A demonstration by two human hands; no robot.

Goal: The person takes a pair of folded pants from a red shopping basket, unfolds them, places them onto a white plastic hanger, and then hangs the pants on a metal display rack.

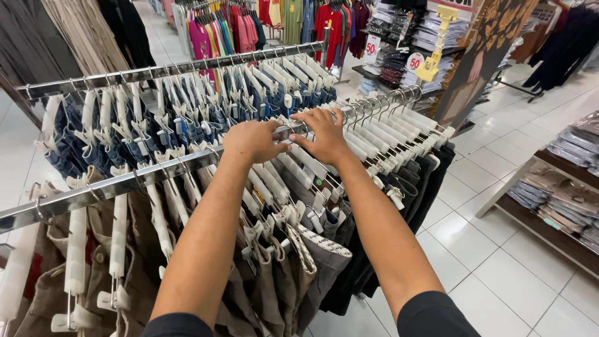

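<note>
A long chrome clothes rail [112, 187] runs from lower left to upper right, hung with several white clip hangers [293, 168] that carry trousers in grey, khaki and black. My left hand [253, 140] rests curled on the rail near its middle, fingers closed over hanger hooks. Just to its right, my right hand [321, 134] lies on the hanger tops, fingers spread and bent over the hooks. Both forearms reach up from the bottom of the view. Whether either hand fully grips a hanger is hidden by the fingers.
A second chrome rail [156, 70] behind holds denim on white hangers. Colourful shirts [249, 25] hang at the back. A dark display stand [486, 56] rises at right, and a low wooden shelf [555, 212] with folded clothes stands by the white tiled floor [499, 262].
</note>
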